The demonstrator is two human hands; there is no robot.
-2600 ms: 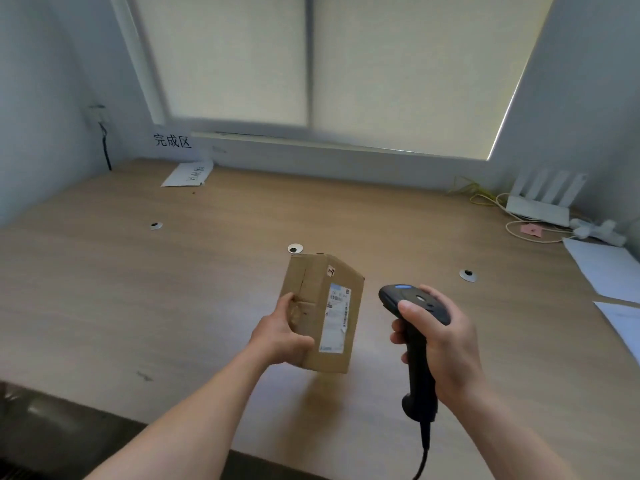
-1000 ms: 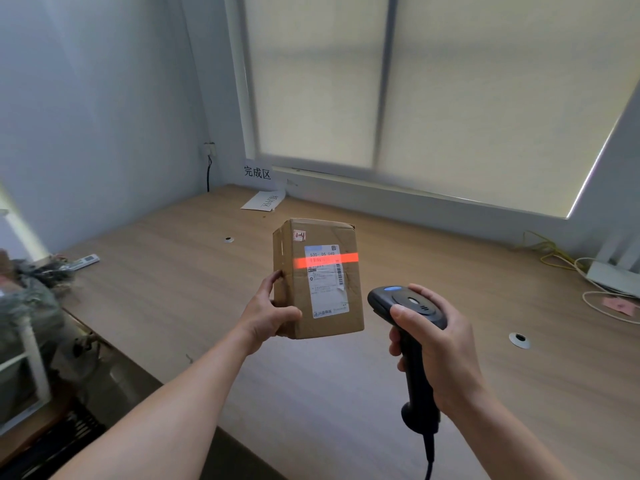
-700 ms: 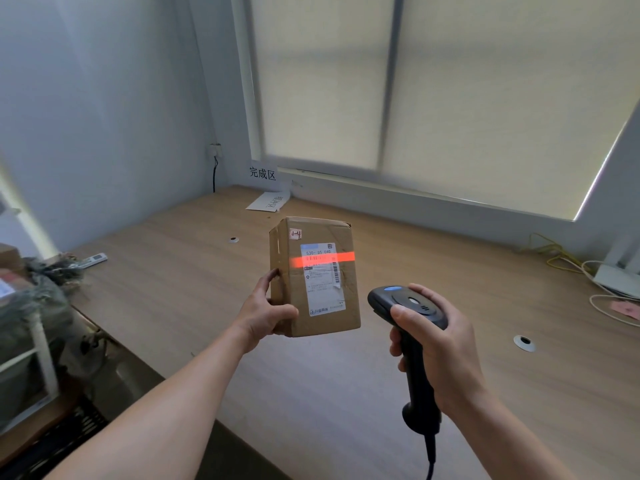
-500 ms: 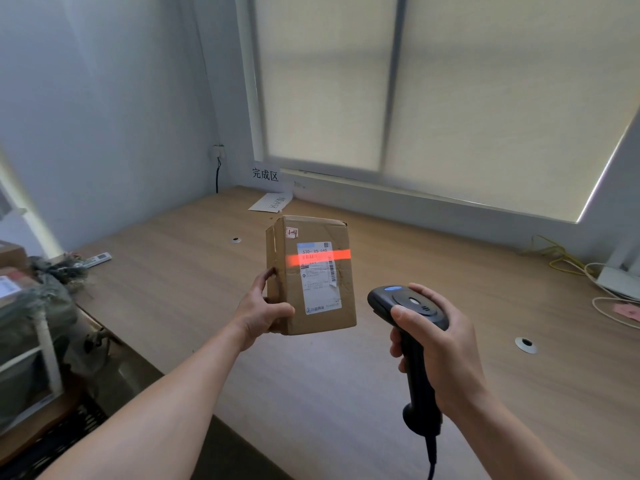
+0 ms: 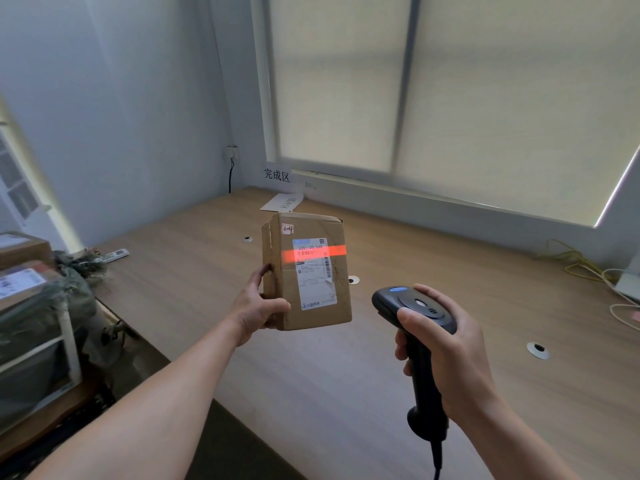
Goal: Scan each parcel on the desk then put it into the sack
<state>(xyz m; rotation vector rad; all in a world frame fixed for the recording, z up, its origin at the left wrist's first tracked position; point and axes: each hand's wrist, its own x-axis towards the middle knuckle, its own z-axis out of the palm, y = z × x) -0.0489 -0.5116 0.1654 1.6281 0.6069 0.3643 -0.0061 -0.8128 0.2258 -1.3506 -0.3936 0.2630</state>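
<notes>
left hand (image 5: 258, 311) grip clamps upright parcel (image 5: 308, 306) above desk (image 5: 346, 375) | right hand (image 5: 450, 348) grip wraps scanner (image 5: 412, 306), right of parcel, beam (image 5: 313, 253) crossing label (image 5: 315, 285) | sack (image 5: 69, 289) lies left of parcel, left hand nearer

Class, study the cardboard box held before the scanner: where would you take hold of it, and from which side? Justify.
Take the box low on its narrow left side, coming from the left, as the left hand does, thumb on the front's lower corner. It stands upright with its label facing the scanner, so this grip leaves label and red scan line uncovered.
</notes>
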